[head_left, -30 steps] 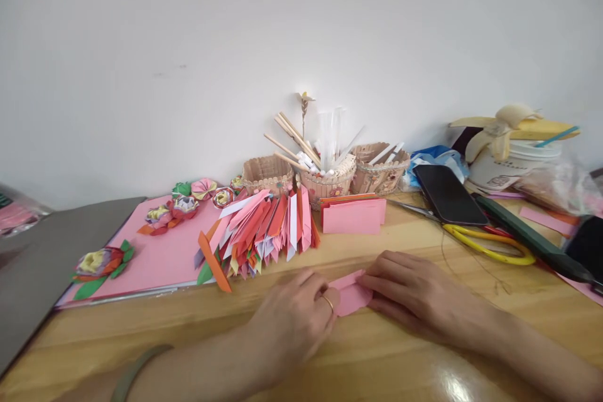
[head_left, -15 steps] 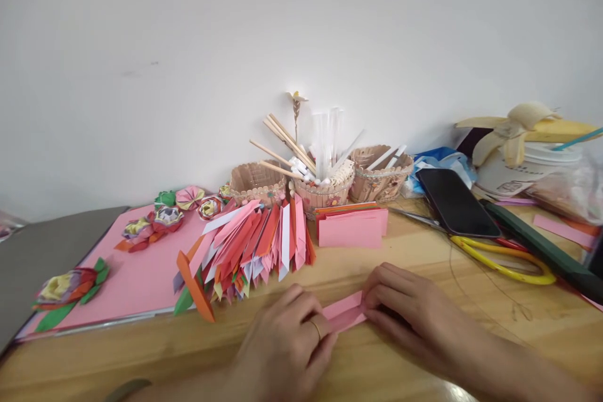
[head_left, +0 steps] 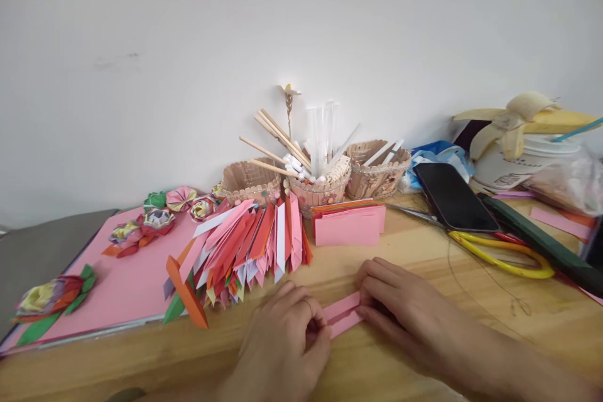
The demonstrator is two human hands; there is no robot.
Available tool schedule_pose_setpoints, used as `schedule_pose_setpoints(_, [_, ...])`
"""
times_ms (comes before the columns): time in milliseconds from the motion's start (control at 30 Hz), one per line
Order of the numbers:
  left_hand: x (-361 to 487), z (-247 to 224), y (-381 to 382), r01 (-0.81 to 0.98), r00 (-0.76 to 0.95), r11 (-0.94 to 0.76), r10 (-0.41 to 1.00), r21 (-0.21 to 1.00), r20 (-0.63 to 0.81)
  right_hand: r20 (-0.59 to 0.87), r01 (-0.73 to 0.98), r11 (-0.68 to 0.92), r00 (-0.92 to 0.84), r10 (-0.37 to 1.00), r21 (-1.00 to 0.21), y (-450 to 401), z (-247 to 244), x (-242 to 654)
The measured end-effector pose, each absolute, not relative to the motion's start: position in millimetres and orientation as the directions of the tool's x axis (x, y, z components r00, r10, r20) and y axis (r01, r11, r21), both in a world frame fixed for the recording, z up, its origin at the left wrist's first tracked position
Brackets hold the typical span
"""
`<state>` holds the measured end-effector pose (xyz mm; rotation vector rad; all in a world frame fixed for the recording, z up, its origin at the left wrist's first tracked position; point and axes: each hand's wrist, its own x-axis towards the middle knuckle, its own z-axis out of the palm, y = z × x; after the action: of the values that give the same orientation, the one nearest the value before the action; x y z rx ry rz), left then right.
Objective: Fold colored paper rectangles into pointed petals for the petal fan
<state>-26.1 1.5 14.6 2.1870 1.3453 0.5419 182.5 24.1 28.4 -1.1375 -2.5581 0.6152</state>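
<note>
You are pinching the left end of the pink paper (head_left: pixel 346 323) with your left hand (head_left: pixel 285 336) and gripping its right end with your right hand (head_left: pixel 405 301). It is resting on the table (head_left: pixel 377 367), nearer you than the paper stack (head_left: pixel 347 228). Its long axis is running left to right, the right end slanting slightly away from you.

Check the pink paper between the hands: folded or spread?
Folded, at least partly: the paper shows two long bands with a darker line between.
</note>
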Motion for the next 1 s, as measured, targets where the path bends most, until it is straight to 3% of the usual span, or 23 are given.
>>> schedule_pose_setpoints(367, [-25,11,4,0.797,0.418,-0.383,0.908,0.467,0.031,0.189,0.640,0.640,-0.629,0.754,-0.424,21,16,181])
schedule_pose_setpoints(533, [-32,8,3,0.665,0.578,-0.629,0.775,0.403,0.255,0.250,0.644,0.680,-0.635,0.731,-0.352,25,19,185])
schedule_pose_setpoints(700, [-33,6,6,0.510,0.730,-0.855,0.488,0.095,0.478,0.345,0.639,0.728,-0.644,0.682,-0.247,28,20,193])
schedule_pose_setpoints(767, [-33,6,6,0.480,0.766,-0.877,0.415,-0.008,0.491,0.373,0.582,0.788,-0.699,0.611,-0.201,22,21,194])
schedule_pose_setpoints(867, [-33,3,5,0.512,0.744,-0.858,0.424,-0.033,0.516,0.393,0.475,0.873,-0.787,0.476,-0.106,11,22,194])
schedule_pose_setpoints(1000, [-34,-3,2,0.547,0.669,-0.836,0.403,-0.047,0.624,0.246,0.452,0.887,-0.852,0.461,-0.095,6,23,195])
